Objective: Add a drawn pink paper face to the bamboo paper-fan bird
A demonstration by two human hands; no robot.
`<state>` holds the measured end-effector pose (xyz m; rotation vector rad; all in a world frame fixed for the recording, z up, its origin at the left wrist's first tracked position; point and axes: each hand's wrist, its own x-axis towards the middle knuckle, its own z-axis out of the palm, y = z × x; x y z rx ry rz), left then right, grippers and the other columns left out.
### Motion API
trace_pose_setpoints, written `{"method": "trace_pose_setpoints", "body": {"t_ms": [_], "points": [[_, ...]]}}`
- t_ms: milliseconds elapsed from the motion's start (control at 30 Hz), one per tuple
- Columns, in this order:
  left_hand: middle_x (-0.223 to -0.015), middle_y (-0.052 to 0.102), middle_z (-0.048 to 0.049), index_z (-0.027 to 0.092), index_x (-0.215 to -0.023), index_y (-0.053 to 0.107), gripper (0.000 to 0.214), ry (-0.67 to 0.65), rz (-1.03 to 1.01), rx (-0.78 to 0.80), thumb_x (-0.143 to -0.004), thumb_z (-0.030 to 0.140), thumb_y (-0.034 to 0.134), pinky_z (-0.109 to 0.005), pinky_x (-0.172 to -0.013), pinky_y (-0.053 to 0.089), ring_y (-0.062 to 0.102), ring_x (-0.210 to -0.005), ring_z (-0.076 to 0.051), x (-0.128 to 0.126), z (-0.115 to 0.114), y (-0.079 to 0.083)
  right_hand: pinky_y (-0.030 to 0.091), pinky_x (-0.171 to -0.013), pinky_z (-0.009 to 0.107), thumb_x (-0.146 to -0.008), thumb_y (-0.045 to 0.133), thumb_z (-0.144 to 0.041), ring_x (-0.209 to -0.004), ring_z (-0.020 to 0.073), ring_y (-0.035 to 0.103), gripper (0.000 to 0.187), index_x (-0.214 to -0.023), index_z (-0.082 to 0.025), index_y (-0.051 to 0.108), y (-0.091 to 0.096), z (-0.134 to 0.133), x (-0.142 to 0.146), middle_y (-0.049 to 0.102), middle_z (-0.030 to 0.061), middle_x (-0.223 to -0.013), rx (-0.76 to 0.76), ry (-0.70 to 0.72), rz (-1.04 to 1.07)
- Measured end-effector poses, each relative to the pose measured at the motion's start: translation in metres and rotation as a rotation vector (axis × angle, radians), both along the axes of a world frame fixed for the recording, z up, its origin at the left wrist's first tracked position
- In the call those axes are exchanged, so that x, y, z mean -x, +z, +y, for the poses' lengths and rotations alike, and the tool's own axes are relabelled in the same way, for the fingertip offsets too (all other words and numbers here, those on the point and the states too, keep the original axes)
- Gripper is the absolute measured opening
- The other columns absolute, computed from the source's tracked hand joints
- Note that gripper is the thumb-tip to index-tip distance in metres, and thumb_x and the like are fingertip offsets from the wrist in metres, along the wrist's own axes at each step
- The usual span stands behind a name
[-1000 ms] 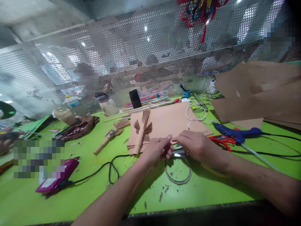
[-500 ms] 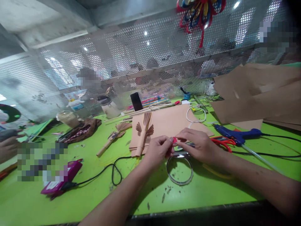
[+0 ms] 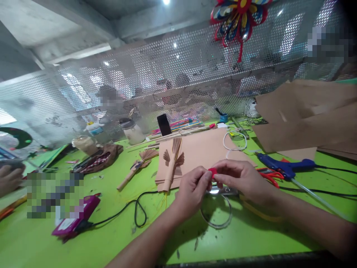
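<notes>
Over the green table (image 3: 111, 230), my left hand (image 3: 194, 188) pinches a small red piece (image 3: 212, 172), too small to tell if it is paper or cloth. My right hand (image 3: 242, 179) has its thumb and fingertips on the same piece from the other side. Beneath them lie a shiny metallic object (image 3: 223, 190), partly hidden, and a thin pale ring (image 3: 216, 227). Left of my hands, a figure of rolled and pleated brown paper (image 3: 170, 165) rests on a stack of brown sheets (image 3: 200, 145). A second paper figure (image 3: 136, 168) lies farther left.
A blue glue gun (image 3: 284, 166) with a black cord lies at right, below large brown paper sheets (image 3: 306, 115). At left are a purple box (image 3: 79, 219) with a cable and a co-worker's hand (image 3: 9, 178). A phone (image 3: 164, 124) leans among sticks at the back.
The camera view has shifted slightly, so everything sits a little lower and farther right. Both hands keep hold of the red piece, which shows more, and my right fingers have changed position on it.
</notes>
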<state>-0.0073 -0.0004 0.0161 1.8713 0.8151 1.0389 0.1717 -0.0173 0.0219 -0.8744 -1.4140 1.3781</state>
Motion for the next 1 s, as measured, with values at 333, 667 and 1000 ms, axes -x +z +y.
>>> {"method": "trace_pose_setpoints", "body": {"t_ms": [333,667,1000], "points": [[-0.071,0.053,0.0002,0.018,-0.075,0.054,0.027,0.074,0.121,-0.093,-0.097,0.031,0.046,-0.024,-0.064,0.037,0.050,-0.066,-0.012,0.001,-0.002,-0.002,0.049,-0.066,0.028,-0.080,0.072,-0.037,-0.064,0.0123,0.060,0.022,-0.085,-0.016,0.067,-0.001,0.001,0.000,0.065,0.0005,-0.070,0.084,0.009,0.014],[-0.076,0.057,-0.0011,0.018,-0.080,0.056,0.024,0.123,0.180,-0.088,-0.096,0.032,0.047,-0.024,-0.065,0.039,0.053,-0.070,-0.014,-0.001,-0.001,-0.008,0.043,-0.058,0.026,-0.076,0.073,-0.045,-0.059,0.0115,0.054,0.031,-0.076,-0.015,0.066,-0.007,0.004,0.001,0.060,-0.0011,-0.061,0.123,-0.033,-0.031],[-0.071,0.063,-0.0030,0.017,-0.077,0.063,0.021,0.215,0.188,-0.117,-0.091,0.031,0.056,-0.025,-0.064,0.041,0.057,-0.067,-0.015,-0.001,0.004,-0.012,0.040,-0.055,0.025,-0.083,0.063,-0.039,-0.062,0.0135,0.052,0.025,-0.075,-0.016,0.068,-0.008,0.003,0.008,0.060,0.0014,-0.066,-0.158,-0.179,-0.341]]}}
